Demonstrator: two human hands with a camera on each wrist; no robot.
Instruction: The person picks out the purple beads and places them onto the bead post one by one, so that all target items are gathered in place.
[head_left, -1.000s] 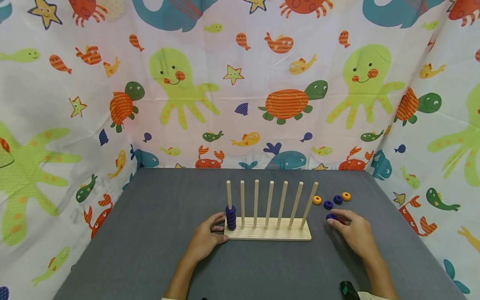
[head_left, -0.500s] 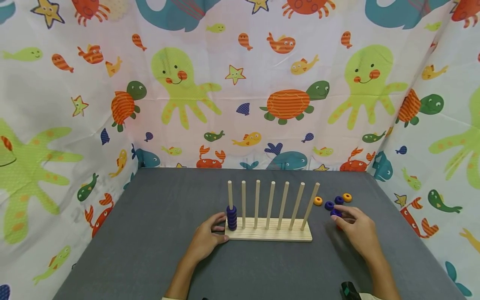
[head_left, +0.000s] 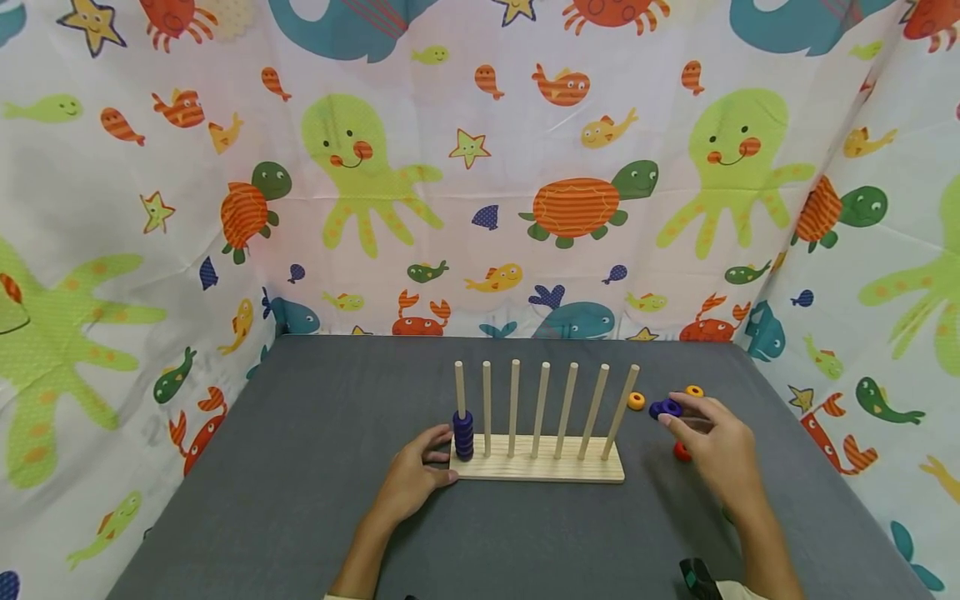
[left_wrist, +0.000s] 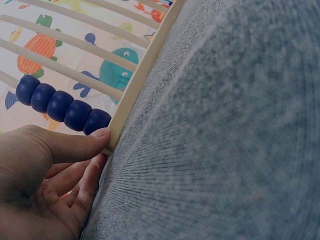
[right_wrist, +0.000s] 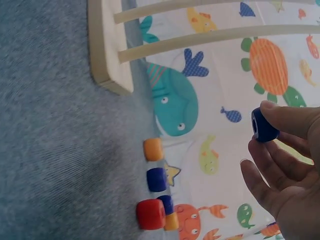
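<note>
A wooden peg rack (head_left: 536, 471) stands upright on the table, with several bare pegs. Its leftmost peg carries a stack of several dark blue beads (head_left: 462, 436). At the rack's left end, my left hand (head_left: 408, 477) grips the base corner; the left wrist view shows the thumb (left_wrist: 82, 145) on the base near the lowest bead. To the right of the rack, my right hand (head_left: 722, 450) pinches a blue bead (right_wrist: 265, 125) between thumb and fingers, raised off the table. Its hole shows in the right wrist view.
Loose beads lie right of the rack: an orange bead (head_left: 636, 402), a blue bead (right_wrist: 157, 179), a red bead (head_left: 682, 452) and another orange bead (head_left: 694, 390). Another blue one is partly hidden. A patterned sea-animal cloth (head_left: 480, 192) hangs behind the grey tabletop (head_left: 300, 467).
My right hand has lifted the blue bead up from the tabletop, and the red bead beneath has come into view. My left hand stays on the rack.
</note>
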